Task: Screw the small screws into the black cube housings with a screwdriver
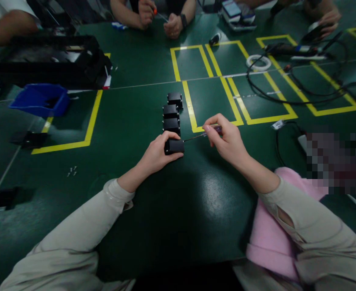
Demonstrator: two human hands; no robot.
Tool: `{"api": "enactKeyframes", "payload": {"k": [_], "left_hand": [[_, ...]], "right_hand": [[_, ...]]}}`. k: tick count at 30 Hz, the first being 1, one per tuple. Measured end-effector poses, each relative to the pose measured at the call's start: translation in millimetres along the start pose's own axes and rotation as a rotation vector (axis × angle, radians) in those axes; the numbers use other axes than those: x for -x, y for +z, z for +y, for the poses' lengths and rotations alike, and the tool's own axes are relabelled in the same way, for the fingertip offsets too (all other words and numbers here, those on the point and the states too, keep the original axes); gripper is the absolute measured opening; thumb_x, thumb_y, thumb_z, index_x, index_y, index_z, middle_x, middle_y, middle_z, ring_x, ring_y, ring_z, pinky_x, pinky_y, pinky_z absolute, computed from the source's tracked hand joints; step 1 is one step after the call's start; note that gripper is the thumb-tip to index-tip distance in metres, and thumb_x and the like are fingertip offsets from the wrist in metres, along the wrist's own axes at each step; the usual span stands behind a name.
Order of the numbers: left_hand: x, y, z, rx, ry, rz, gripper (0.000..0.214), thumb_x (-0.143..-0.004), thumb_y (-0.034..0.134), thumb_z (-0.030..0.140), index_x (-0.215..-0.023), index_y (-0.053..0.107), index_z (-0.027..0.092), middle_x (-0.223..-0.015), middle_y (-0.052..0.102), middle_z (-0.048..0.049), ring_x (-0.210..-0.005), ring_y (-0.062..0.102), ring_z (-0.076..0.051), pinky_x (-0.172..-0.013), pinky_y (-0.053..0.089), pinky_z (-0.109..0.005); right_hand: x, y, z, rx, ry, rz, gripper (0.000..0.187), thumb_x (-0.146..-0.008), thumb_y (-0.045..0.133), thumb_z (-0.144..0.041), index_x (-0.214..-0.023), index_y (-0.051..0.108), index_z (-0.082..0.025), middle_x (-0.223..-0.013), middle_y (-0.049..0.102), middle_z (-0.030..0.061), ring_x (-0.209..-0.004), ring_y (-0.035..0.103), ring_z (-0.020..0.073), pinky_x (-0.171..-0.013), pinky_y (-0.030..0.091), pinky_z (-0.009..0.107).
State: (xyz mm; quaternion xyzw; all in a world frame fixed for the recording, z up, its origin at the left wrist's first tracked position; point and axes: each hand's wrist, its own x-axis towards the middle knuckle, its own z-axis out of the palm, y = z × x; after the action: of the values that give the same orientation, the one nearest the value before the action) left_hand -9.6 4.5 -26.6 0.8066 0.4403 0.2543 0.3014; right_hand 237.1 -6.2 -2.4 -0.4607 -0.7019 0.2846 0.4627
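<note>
My left hand (161,150) grips a small black box (176,146) on the green table, thumb along its near side and fingers over its far side. A screwdriver (215,130) is pinched in my right hand (223,135); its thin shaft points left and its tip meets the box's right end, where a small screw seems to sit. Three more black boxes (171,123) stand in a row just beyond the held one. Small screws (72,171) lie loose on the table left of my left forearm.
A blue bin (41,101) and a long black housing (59,60) stand at the left. Yellow tape (190,107) marks rectangles on the table. Black cables (287,101) and a white ring (258,63) lie at the right. Pink cloth (272,238) lies by my right forearm. Co-workers' hands (173,26) are across the table.
</note>
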Motion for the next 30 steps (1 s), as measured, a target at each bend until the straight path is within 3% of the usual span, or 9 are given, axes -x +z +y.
{"api": "enactKeyframes", "payload": {"k": [6, 11, 17, 22, 27, 30], "left_hand": [[0.5, -0.4, 0.6, -0.003, -0.017, -0.005, 0.041, -0.081, 0.078, 0.029, -0.115, 0.057, 0.021, -0.119, 0.065, -0.0047, -0.108, 0.062, -0.025, -0.092, 0.045, -0.036], [0.5, -0.5, 1.6, -0.007, -0.025, -0.010, 0.041, -0.081, 0.077, 0.031, -0.115, 0.056, 0.021, -0.119, 0.065, -0.0049, -0.108, 0.062, -0.025, -0.093, 0.046, -0.037], [0.4, -0.6, 1.0, 0.000, -0.025, -0.012, 0.041, -0.081, 0.077, 0.033, -0.115, 0.057, 0.021, -0.119, 0.065, -0.0050, -0.107, 0.062, -0.025, -0.091, 0.045, -0.037], [0.5, -0.5, 0.0, 0.001, -0.017, -0.006, 0.041, -0.081, 0.077, 0.034, -0.115, 0.057, 0.022, -0.118, 0.065, -0.0049, -0.105, 0.062, -0.025, -0.090, 0.045, -0.037], [0.2, -0.4, 0.5, -0.001, -0.009, -0.006, 0.041, -0.081, 0.077, 0.033, -0.115, 0.057, 0.021, -0.118, 0.065, -0.0051, -0.105, 0.062, -0.025, -0.090, 0.045, -0.036], [0.2, 0.1, 0.1, 0.000, -0.005, 0.000, 0.041, -0.081, 0.077, 0.033, -0.115, 0.057, 0.021, -0.117, 0.065, -0.0047, -0.105, 0.062, -0.025, -0.090, 0.045, -0.036]], "right_hand": [[0.1, 0.2, 0.1, 0.012, -0.014, 0.010, 0.009, -0.096, 0.054, -0.025, -0.104, 0.055, -0.022, -0.070, 0.053, -0.0053, -0.059, 0.054, 0.0109, -0.062, 0.041, 0.029], [-0.1, 0.2, -0.6, 0.023, 0.003, 0.003, 0.013, -0.098, 0.055, -0.033, -0.091, 0.054, -0.023, -0.064, 0.052, -0.0056, -0.056, 0.053, 0.0111, -0.059, 0.039, 0.029], [0.4, 0.4, -0.3, 0.018, -0.014, 0.024, 0.010, -0.096, 0.053, -0.024, -0.105, 0.054, -0.022, -0.070, 0.052, -0.0052, -0.059, 0.054, 0.0110, -0.062, 0.041, 0.029], [0.2, -0.1, -1.0, 0.030, -0.008, 0.003, 0.016, -0.099, 0.054, -0.036, -0.092, 0.054, -0.022, -0.065, 0.053, -0.0054, -0.057, 0.053, 0.0110, -0.061, 0.040, 0.030], [0.4, 0.2, -1.1, 0.031, -0.009, 0.016, 0.009, -0.097, 0.053, -0.027, -0.103, 0.055, -0.021, -0.068, 0.053, -0.0054, -0.059, 0.054, 0.0115, -0.063, 0.041, 0.030], [0.1, 0.2, -1.1, 0.029, -0.002, 0.020, 0.008, -0.097, 0.053, -0.028, -0.100, 0.055, -0.021, -0.069, 0.053, -0.0049, -0.059, 0.055, 0.0116, -0.063, 0.041, 0.030]]}}
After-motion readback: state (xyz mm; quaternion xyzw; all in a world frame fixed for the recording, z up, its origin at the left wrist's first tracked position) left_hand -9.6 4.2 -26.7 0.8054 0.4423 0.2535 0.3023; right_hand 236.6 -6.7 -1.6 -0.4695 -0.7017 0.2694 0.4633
